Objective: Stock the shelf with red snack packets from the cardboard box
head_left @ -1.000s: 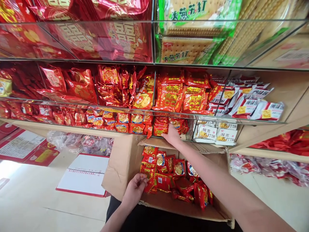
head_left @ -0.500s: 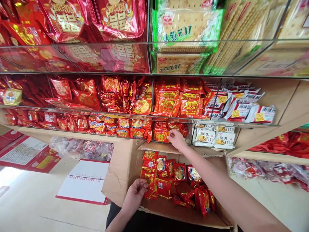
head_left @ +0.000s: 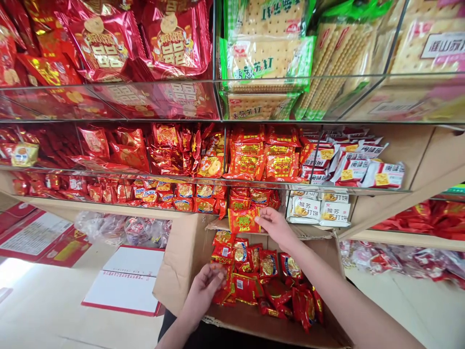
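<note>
My right hand [head_left: 278, 227] pinches the right edge of a red packet [head_left: 244, 220] with yellow print, held just in front of the lowest shelf row and above the far edge of the box. My left hand [head_left: 206, 291] is over the left side of an open cardboard box [head_left: 178, 264], its thumb and fingers together beside red packets. Whether it grips one of them is hard to make out. Several red packets [head_left: 247, 287] lie in the box, some with round biscuit pictures.
Clear-fronted shelves hold red packets [head_left: 209, 167], white packets [head_left: 352, 169] and large green-edged cracker packs [head_left: 265, 58]. A white and red cardboard sheet [head_left: 125, 281] lies on the floor at left. Plastic-wrapped goods [head_left: 127, 228] sit under the shelves.
My right hand has drawn the red packet from the lowest shelf row toward me, over the box edge. My left hand has barely moved. The view has shifted slightly.
</note>
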### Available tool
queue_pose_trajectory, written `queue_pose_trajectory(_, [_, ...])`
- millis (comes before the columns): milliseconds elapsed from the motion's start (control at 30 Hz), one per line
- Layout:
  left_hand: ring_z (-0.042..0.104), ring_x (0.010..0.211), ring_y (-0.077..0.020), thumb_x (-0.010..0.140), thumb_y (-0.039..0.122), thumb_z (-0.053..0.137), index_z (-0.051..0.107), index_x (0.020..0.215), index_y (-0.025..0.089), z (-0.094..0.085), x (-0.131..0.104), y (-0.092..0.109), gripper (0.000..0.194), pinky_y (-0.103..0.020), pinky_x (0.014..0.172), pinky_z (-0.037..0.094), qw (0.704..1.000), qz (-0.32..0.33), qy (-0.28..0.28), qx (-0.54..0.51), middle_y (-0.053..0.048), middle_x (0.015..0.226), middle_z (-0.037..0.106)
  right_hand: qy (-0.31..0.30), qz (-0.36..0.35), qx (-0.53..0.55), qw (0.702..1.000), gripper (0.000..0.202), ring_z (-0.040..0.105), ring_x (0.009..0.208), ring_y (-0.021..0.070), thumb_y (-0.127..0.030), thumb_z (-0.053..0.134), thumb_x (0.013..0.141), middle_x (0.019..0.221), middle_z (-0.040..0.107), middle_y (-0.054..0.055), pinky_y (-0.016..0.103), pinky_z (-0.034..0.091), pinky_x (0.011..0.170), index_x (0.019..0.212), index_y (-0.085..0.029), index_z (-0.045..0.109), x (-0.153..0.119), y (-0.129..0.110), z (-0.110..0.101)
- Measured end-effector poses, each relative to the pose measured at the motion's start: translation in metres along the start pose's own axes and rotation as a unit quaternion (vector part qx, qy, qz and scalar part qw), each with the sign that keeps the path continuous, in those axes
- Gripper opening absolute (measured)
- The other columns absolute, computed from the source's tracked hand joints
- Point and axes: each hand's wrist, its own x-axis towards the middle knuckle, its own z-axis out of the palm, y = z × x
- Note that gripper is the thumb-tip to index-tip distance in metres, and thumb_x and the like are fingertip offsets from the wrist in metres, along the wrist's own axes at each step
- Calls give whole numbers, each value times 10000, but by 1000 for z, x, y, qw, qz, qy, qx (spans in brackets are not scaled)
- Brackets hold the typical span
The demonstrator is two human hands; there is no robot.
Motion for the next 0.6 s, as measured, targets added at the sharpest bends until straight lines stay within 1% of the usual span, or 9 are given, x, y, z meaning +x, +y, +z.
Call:
queue_pose_trajectory(67, [624, 744, -151, 643, 399, 679, 540, 1032, 226, 12, -1, 21, 447, -259, 639, 488, 998, 0, -34, -47, -50, 994, 647, -33, 10, 10, 999, 185, 469, 574, 93, -344, 563, 713, 656, 510, -49, 226, 386, 572, 785, -188, 495, -16, -6, 6])
queue_pose_trajectory(100, [630, 750, -153, 655, 390, 673, 512, 1082, 240, 19, -1, 30, 480, -243, 604, 482, 996, -1, -49, -69, -54, 1032, 636, -51, 10, 8, 999, 174, 473, 581, 92, -330, 570, 713, 652, 517, -49, 224, 384, 579, 785, -185, 505, -22, -8, 9])
queue_pose_trajectory(167, [638, 729, -145, 670, 368, 668, 521, 1068, 225, 30, 0, 42, 447, -196, 535, 449, 994, 7, -55, -98, -55, 1001, 648, -74, 6, 4, 997, 161, 491, 602, 93, -315, 573, 722, 662, 539, -43, 225, 391, 599, 794, -181, 522, -34, -9, 14])
queue_pose_trajectory(200, [640, 713, -138, 674, 354, 668, 539, 1032, 208, 35, 1, 46, 407, -177, 513, 432, 993, 12, -48, -108, -52, 959, 659, -77, 5, 3, 997, 162, 501, 616, 95, -317, 571, 729, 679, 552, -36, 227, 398, 606, 804, -180, 532, -39, -8, 16])
queue_pose_trajectory(300, [645, 680, -125, 688, 325, 663, 557, 964, 181, 45, 2, 49, 329, -168, 518, 437, 989, 16, -22, -146, -37, 866, 675, -92, 35, 27, 995, 211, 531, 649, 108, -355, 572, 742, 743, 586, -15, 235, 429, 601, 864, -183, 556, -53, -4, 21])
queue_pose_trajectory(367, [648, 673, -126, 690, 315, 664, 550, 952, 178, 50, 0, 46, 317, -184, 547, 457, 985, 13, -15, -171, -28, 822, 680, -120, 77, 64, 988, 249, 546, 635, 115, -381, 595, 728, 738, 603, -11, 237, 446, 574, 877, -184, 560, -60, -1, 25])
queue_pose_trajectory(433, [649, 661, -129, 684, 316, 670, 545, 934, 176, 55, -2, 43, 313, -191, 551, 461, 983, 9, -11, -185, -20, 770, 681, -135, 103, 105, 980, 259, 565, 620, 117, -383, 619, 712, 709, 617, -15, 233, 455, 558, 868, -184, 561, -67, 1, 29])
queue_pose_trajectory(533, [648, 644, -130, 666, 329, 681, 526, 938, 180, 61, -5, 40, 346, -188, 539, 454, 984, -2, 1, -180, -12, 750, 678, -126, 108, 157, 974, 244, 577, 595, 105, -340, 649, 699, 673, 620, -22, 211, 459, 538, 861, -174, 574, -71, 0, 32])
queue_pose_trajectory(600, [647, 657, -130, 665, 331, 677, 497, 984, 195, 58, -4, 41, 391, -192, 537, 453, 987, 5, 6, -161, -17, 828, 675, -85, 115, 191, 971, 245, 576, 579, 93, -307, 678, 676, 664, 620, -19, 194, 473, 526, 845, -157, 583, -68, -2, 28])
